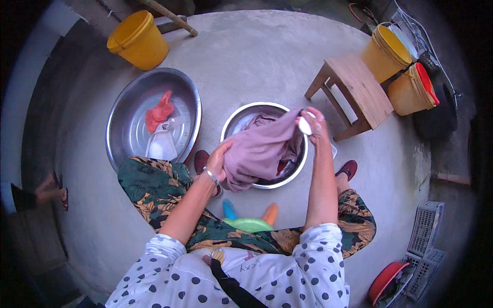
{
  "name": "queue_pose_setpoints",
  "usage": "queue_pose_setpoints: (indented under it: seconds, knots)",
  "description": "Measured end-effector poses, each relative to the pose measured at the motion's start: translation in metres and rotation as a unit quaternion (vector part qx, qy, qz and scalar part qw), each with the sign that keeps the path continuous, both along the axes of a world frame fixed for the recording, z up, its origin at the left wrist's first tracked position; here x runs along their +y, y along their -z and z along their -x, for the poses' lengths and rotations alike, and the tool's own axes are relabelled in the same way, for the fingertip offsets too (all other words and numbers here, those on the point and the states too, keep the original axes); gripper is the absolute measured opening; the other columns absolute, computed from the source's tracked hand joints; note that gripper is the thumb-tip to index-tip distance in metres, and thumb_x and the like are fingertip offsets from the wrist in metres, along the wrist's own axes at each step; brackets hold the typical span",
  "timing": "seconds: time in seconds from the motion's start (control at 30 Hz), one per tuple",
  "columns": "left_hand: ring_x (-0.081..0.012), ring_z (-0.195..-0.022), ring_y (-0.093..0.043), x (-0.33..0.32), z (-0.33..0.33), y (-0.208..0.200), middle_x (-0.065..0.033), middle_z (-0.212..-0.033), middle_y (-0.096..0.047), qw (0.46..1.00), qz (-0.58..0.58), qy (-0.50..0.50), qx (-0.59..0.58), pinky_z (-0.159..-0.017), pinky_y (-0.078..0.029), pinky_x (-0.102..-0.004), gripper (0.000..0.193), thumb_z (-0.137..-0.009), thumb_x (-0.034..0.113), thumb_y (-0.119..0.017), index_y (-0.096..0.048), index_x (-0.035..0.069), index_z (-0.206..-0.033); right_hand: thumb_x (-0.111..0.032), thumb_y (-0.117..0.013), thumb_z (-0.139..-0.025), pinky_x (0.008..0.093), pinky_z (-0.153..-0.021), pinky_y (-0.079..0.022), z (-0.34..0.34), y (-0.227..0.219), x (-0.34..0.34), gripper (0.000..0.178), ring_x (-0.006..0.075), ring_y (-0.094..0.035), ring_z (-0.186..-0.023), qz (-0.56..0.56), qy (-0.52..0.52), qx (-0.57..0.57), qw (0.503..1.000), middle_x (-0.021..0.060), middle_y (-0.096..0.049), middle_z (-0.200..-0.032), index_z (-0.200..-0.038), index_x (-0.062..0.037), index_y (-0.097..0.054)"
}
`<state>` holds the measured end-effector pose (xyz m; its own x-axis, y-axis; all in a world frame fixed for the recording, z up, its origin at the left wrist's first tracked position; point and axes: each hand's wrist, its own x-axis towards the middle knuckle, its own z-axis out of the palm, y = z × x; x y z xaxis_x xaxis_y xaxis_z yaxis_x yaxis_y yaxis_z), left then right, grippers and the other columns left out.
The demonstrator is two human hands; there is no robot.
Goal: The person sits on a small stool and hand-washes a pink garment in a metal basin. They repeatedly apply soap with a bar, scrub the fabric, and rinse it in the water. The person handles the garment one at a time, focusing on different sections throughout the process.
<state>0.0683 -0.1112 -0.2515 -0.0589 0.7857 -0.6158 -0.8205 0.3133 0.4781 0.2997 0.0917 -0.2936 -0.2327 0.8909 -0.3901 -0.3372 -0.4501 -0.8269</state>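
A mauve cloth garment (259, 151) is stretched between my two hands over a metal basin (229, 119), with part of it lying inside. My left hand (218, 158) is closed on the garment's left edge, at the basin's near left rim. At the far right of the basin, my right hand (318, 126) is closed on a white oval bar of soap (304, 126), with the garment's upper corner against its fingers. Dark reddish fabric shows in the basin beneath the garment. What else lies there is hidden.
A larger metal basin (114, 110) at the left holds a red bag and a whitish translucent bag. A wooden stool (357, 84) stands at the right, near yellow buckets (385, 54). Another yellow bucket (141, 43) is far left. Another person's legs (49, 195) show at the left edge.
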Motion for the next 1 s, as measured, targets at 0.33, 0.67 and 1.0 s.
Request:
queue_pose_setpoints:
  seconds: [0.33, 0.67, 1.0]
  knots:
    - [-0.0173, -0.083, -0.058, -0.002, 0.014, 0.089, -0.0088, -0.100, -0.059, 0.840, 0.225, 0.172, 0.462, -0.074, -0.046, -0.0296, 0.037, -0.085, 0.025, -0.048, -0.052, -0.001, -0.110, -0.016, -0.065, -0.071, 0.0339, -0.053, -0.049, 0.071, 0.093, -0.114, 0.029, 0.0206, -0.058, -0.060, -0.067, -0.059, -0.260, 0.961, 0.0105, -0.057, -0.074, -0.095, -0.0042, -0.052]
    - [-0.0173, -0.082, -0.055, -0.007, 0.015, 0.115, -0.0106, -0.092, -0.060, 0.911, 0.159, -0.012, 0.381, -0.074, -0.042, -0.0295, 0.044, -0.083, 0.035, -0.050, -0.056, -0.005, -0.101, -0.006, -0.049, -0.074, 0.0447, -0.056, -0.048, 0.044, 0.166, -0.099, 0.014, 0.0333, -0.060, -0.065, -0.325, -0.309, -0.622, 0.642, 0.0194, -0.057, -0.086, -0.085, -0.0012, -0.057]
    - [-0.0150, -0.082, -0.055, 0.010, 0.003, 0.081, -0.0064, -0.093, -0.059, 0.945, 0.188, -0.050, 0.262, -0.074, -0.043, -0.0284, 0.036, -0.083, 0.027, -0.049, -0.054, -0.002, -0.105, -0.011, -0.061, -0.069, 0.0401, -0.074, -0.044, 0.136, 0.079, -0.122, 0.043, 0.0352, -0.055, -0.088, -0.332, -0.253, -0.234, 0.878, 0.0213, -0.055, -0.099, -0.109, -0.0012, -0.048]
